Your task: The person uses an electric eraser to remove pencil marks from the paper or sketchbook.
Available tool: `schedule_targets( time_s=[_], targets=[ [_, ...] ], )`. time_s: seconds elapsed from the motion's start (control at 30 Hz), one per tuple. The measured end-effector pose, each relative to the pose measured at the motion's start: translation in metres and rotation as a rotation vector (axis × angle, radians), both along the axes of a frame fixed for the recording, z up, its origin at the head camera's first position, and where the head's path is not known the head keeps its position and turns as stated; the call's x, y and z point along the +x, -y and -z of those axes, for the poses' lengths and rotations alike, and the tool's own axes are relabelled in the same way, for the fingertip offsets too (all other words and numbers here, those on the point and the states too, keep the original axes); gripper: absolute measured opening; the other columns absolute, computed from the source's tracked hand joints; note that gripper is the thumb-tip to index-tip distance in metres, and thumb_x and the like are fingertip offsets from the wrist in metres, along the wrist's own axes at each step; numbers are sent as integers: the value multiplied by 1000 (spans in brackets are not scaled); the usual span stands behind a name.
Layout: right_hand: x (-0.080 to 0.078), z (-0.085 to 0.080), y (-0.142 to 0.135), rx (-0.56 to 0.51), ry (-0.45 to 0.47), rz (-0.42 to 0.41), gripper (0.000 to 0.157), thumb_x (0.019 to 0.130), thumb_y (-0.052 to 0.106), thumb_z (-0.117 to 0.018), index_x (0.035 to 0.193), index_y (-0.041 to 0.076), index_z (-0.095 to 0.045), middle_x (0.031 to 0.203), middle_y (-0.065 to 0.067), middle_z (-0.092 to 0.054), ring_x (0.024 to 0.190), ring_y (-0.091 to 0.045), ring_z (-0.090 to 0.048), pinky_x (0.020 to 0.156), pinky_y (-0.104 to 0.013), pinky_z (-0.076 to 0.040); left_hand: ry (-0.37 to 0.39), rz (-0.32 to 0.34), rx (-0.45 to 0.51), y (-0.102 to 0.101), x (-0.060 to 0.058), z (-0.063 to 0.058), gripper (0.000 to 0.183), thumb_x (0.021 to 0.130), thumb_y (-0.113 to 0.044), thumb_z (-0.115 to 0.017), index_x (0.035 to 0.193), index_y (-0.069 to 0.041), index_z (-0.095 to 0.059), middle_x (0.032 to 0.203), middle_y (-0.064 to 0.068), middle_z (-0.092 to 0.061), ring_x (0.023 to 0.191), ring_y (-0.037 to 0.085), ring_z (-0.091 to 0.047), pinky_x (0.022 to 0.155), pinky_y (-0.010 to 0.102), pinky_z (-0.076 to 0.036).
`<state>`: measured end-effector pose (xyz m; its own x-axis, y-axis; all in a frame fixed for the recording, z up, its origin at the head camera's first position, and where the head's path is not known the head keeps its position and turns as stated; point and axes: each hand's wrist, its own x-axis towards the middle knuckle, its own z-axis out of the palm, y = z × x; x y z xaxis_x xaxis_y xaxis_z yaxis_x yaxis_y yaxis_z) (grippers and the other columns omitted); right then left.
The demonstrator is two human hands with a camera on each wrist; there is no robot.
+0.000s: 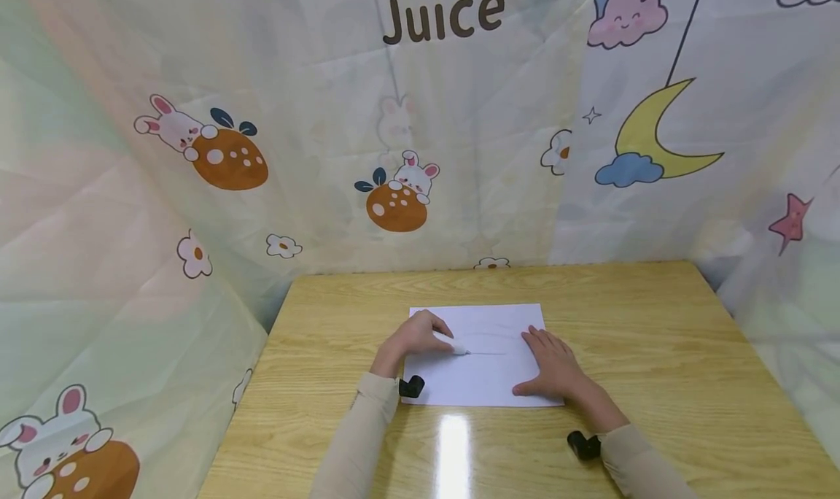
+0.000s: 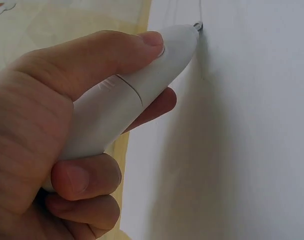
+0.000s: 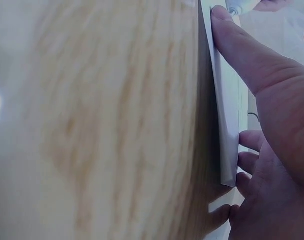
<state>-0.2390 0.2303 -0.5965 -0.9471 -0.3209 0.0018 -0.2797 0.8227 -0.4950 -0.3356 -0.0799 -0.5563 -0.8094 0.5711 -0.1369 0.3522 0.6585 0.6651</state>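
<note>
My left hand (image 1: pixel 420 336) grips a thick white pen-shaped tool (image 2: pixel 157 62). The thumb lies over a round button near its front, and other fingers curl round its body. Its small metal tip (image 2: pixel 198 26) meets a white sheet of paper (image 1: pixel 472 386), though the exact contact is hard to tell. From the tip a thin straight line (image 1: pixel 488 354) runs rightward across the sheet. My right hand (image 1: pixel 553 364) rests spread on the paper's right edge, with thumb and fingers extended. In the right wrist view the sheet's edge (image 3: pixel 224 115) stands slightly off the tabletop.
The sheet lies on a wooden table (image 1: pixel 315 324) with a bright reflection near its front. A printed cloth (image 1: pixel 315 156) hangs behind the table and along the sides. Small black devices (image 1: pixel 584 446) sit at both wrists, by the beige sleeves (image 1: pixel 357 441).
</note>
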Motion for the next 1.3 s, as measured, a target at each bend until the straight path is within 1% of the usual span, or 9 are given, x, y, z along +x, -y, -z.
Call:
schedule_targets(
  time_s=[0.07,0.2,0.27,0.43,0.6,0.77,0.97,1.13,1.3],
  targets=[
    [-1,0,0,2,-2,-2,117,64,64,-80,148,-3,-32,153,-26,-25,138,-46,-21,107,-61,-15,-3,1,-3,0,0,-1,15,76,-26,-84,88,-19,-78,85,-15,-69,75,6,-57,67,24,-48],
    [-1,-3,1,5,-3,-6,117,65,63,-80,147,-3,-32,153,-26,-25,138,-47,-21,107,-62,-15,-11,-42,-32,4,-1,-6,15,74,-26,-86,85,-20,-77,85,-14,-68,75,7,-56,66,25,-47],
    [0,-5,1,1,-2,-7,117,64,63,-81,147,-4,-33,152,-27,-26,138,-47,-22,107,-62,-16,-12,-48,-46,6,-1,-8,15,74,-26,-86,85,-20,-77,84,-14,-68,75,7,-56,67,25,-47],
    [-2,-7,1,5,-11,-6,116,64,62,-81,147,-4,-33,152,-27,-26,138,-47,-22,107,-62,-16,-3,-22,-34,5,-2,-12,17,75,-26,-85,88,-18,-78,87,-13,-69,77,8,-57,69,26,-47],
    [-5,-7,2,15,-12,-14,116,65,63,-80,148,-3,-32,153,-26,-25,138,-46,-21,107,-61,-16,-17,-33,-53,3,-3,-15,17,74,-26,-86,87,-19,-78,86,-14,-68,76,7,-56,67,25,-47],
    [-7,-7,2,24,-32,-23,117,64,65,-80,147,-4,-34,152,-27,-26,137,-47,-23,106,-62,-17,-5,-20,-28,1,0,-16,16,74,-27,-86,86,-20,-77,86,-14,-69,77,8,-57,67,26,-47],
    [-4,-7,2,26,3,-21,117,64,64,-80,147,-4,-33,153,-26,-25,138,-47,-21,106,-63,-16,-26,-79,-44,1,7,-9,15,74,-25,-86,85,-20,-77,83,-15,-68,73,6,-55,65,24,-45],
    [0,-6,0,8,-6,0,116,62,62,-82,146,-4,-35,152,-27,-27,137,-47,-22,106,-63,-16,-63,-87,-1,-3,13,-1,20,73,-27,-86,89,-17,-78,83,-14,-70,74,5,-57,65,24,-46],
    [3,-1,-1,9,-4,0,118,62,65,-81,146,-4,-35,152,-27,-27,137,-48,-22,106,-64,-16,-81,-113,-19,-2,19,5,21,73,-29,-86,89,-18,-78,83,-14,-69,75,4,-56,66,23,-46]
  ],
)
